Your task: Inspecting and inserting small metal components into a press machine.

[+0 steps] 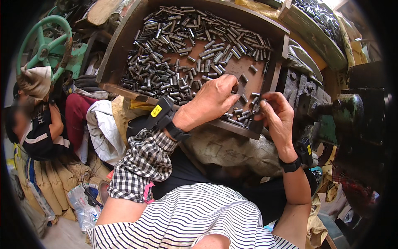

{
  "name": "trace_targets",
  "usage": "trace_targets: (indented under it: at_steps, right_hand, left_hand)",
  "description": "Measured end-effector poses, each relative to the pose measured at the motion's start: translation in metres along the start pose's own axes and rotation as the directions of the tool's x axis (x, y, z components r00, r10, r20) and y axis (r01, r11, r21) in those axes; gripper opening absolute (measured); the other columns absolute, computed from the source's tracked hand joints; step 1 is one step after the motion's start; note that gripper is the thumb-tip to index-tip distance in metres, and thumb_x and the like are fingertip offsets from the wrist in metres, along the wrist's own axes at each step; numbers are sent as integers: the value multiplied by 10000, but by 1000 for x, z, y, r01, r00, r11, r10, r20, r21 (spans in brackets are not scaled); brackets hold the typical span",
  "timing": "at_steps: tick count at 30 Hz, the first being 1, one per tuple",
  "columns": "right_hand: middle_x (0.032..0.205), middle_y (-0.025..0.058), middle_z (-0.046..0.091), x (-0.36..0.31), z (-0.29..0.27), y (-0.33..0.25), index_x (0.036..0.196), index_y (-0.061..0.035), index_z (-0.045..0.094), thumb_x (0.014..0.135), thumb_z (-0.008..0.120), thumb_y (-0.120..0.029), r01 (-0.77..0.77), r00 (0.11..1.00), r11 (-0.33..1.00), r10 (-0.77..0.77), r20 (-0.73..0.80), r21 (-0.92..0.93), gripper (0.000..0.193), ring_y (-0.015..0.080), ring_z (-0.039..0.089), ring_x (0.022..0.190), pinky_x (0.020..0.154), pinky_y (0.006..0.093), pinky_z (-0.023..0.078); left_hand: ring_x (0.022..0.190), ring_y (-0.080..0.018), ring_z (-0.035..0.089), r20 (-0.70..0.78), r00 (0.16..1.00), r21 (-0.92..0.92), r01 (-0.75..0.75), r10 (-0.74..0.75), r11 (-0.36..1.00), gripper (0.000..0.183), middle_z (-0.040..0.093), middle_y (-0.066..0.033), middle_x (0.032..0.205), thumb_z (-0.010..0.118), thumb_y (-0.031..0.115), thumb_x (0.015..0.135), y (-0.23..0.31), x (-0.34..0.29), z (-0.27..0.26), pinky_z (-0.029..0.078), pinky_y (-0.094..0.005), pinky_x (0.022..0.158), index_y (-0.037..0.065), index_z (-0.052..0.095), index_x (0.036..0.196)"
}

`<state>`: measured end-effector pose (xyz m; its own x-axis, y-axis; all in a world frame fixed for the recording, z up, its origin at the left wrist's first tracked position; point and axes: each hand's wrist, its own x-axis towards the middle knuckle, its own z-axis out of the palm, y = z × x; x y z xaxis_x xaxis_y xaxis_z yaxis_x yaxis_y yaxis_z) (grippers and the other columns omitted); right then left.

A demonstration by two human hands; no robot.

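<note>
1. A big wooden tray (118,54) sits tilted in front of the person. It is full of small dark metal tubes (174,50).
2. Most tubes lie in a thick heap at the top and left of the tray. Only a few lie loose near the low right corner (244,116).
3. The left hand (211,101) lies flat over the low part of the tray. Its fingers are close together and bent down onto the loose tubes. I cannot tell if it has one pinched.
4. The right hand (275,114) is at the tray's right corner. Its fingers are curled shut on some tubes; a few tips show above the fingers.
5. The step looks like picking: both hands gather loose tubes from the low corner.
6. I think the next move needs the left fingers to pinch or sweep more tubes toward the right hand without knocking any off the edge.
7. A green and black machine (344,112) stands just right of the tray.
8. Another person (41,128) sits well off to the left.
</note>
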<state>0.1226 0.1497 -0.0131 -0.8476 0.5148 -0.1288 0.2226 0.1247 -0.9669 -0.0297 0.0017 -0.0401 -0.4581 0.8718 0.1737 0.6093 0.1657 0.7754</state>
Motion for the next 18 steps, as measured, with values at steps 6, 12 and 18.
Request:
trace_targets:
  at_steps: [6,12,18]
  right_hand:
    - [791,27,594,-6,-10,6,935,3,530,906,619,-56,-77,997,981,77,5,176,111,42,575,651,461,178,450]
    - [883,44,614,-6,-16,5,959,-2,554,876,607,0,-179,984,901,168,62,396,98,102,657,726,534,180,466]
    - [919,58,633,-9,-10,5,1002,14,575,876,608,2,-176,984,881,163,68,440,130,127,675,817,595,205,509]
  left_hand:
    - [636,-74,631,208,955,-501,291,-213,815,171,623,-35,800,598,95,935,15,5,4,481,-201,513,-4,526,1055]
    - [584,-25,573,296,922,-629,384,-248,676,209,623,7,730,620,135,928,19,7,3,463,-177,492,-4,640,1082]
    - [566,-23,543,373,885,-775,463,-279,430,208,625,8,734,623,120,906,18,6,4,454,-166,501,-5,637,1071]
